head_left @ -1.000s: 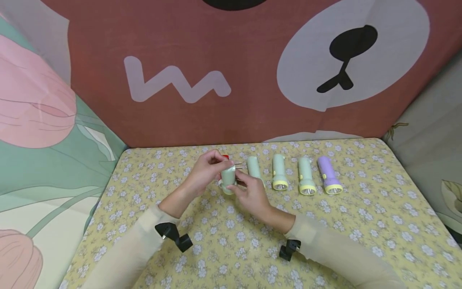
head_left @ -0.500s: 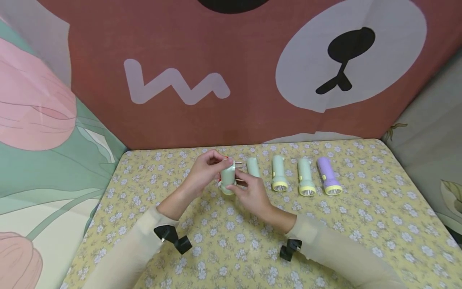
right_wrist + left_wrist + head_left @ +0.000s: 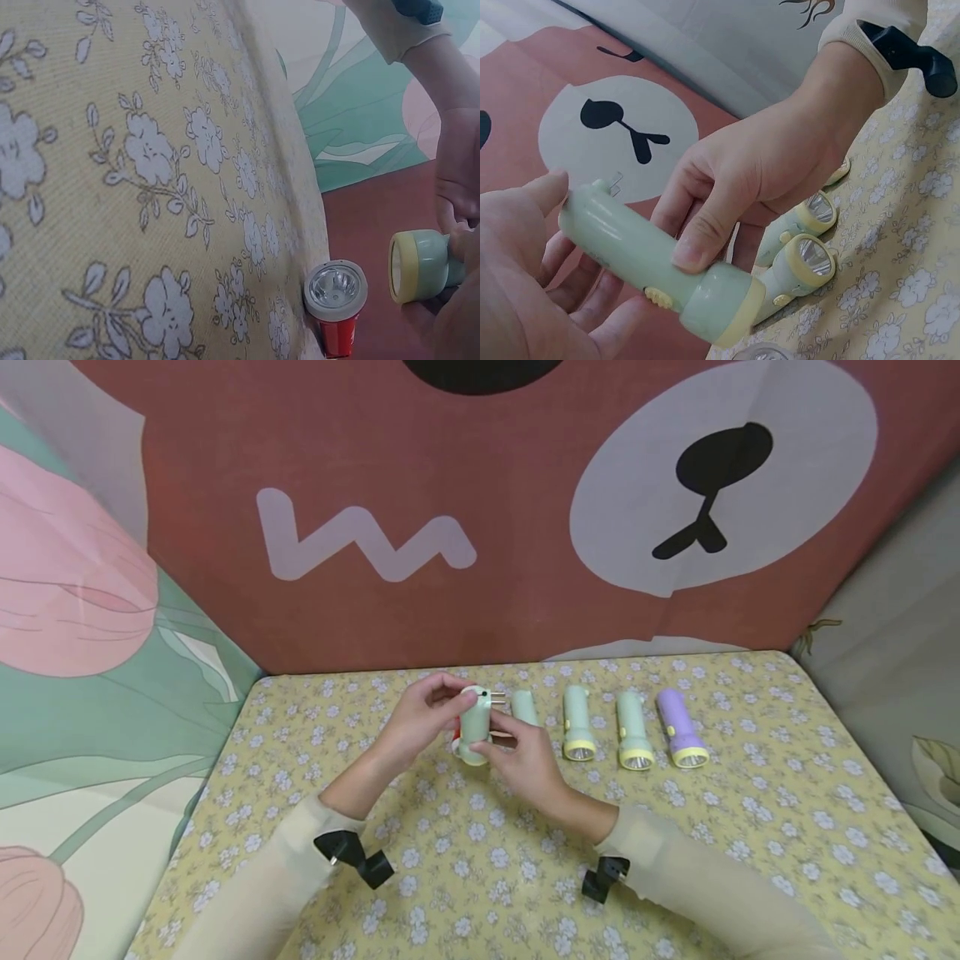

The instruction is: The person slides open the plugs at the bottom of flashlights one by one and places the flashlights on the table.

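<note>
A pale green flashlight (image 3: 475,718) with a yellow rim is held between both hands. Two metal plug prongs (image 3: 498,698) stick out sideways near its tail. My left hand (image 3: 422,718) holds the tail end, thumb on top. Nearer the lamp head, my right hand (image 3: 528,764) pinches the body between thumb and fingers. In the left wrist view a yellow switch (image 3: 659,298) shows on the flashlight's side. The right wrist view catches only the flashlight's yellow-rimmed head (image 3: 420,266), past the right hand's fingers.
A red flashlight (image 3: 337,339) with a whitish rim lies behind the held one, mostly covered in the head view. To the right lie green flashlights (image 3: 577,714) in a row, ending with a purple flashlight (image 3: 681,727). A floral cloth (image 3: 480,868) covers the table; printed fabric (image 3: 360,618) hangs behind.
The held flashlight has tipped slightly, so its tail top and a dark dot there now show. It covers more of the red flashlight. Both hands keep their hold.
</note>
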`<control>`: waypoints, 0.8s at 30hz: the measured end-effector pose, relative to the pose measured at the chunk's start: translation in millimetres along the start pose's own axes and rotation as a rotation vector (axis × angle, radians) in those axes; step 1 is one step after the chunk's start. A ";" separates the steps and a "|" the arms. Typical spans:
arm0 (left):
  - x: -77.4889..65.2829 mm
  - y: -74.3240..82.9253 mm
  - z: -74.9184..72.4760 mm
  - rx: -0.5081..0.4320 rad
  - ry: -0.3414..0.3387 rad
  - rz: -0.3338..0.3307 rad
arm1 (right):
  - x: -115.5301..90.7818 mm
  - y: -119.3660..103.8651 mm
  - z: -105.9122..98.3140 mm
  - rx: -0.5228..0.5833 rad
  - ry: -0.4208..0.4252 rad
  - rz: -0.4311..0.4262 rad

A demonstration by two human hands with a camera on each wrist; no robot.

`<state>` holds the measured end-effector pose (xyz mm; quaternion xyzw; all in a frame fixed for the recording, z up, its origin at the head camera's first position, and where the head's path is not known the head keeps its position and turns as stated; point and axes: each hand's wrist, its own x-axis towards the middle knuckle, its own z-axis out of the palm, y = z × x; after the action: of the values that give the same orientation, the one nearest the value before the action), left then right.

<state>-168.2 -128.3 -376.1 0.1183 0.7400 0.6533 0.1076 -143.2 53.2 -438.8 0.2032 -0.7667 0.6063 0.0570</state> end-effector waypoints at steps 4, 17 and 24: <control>-1.5 -1.5 -4.5 0.028 -0.048 0.046 | 0.2 3.1 -0.7 0.004 -0.002 0.005; -0.4 -13.7 -10.4 0.081 -0.095 0.150 | -0.2 11.5 -1.6 0.033 -0.009 -0.003; 2.3 -19.2 -4.6 0.111 -0.026 0.199 | -1.8 -19.9 -4.3 0.035 0.006 0.017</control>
<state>-172.6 -134.1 -394.6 0.2056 0.7583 0.6170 0.0452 -134.7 54.0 -420.3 0.1959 -0.7576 0.6205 0.0508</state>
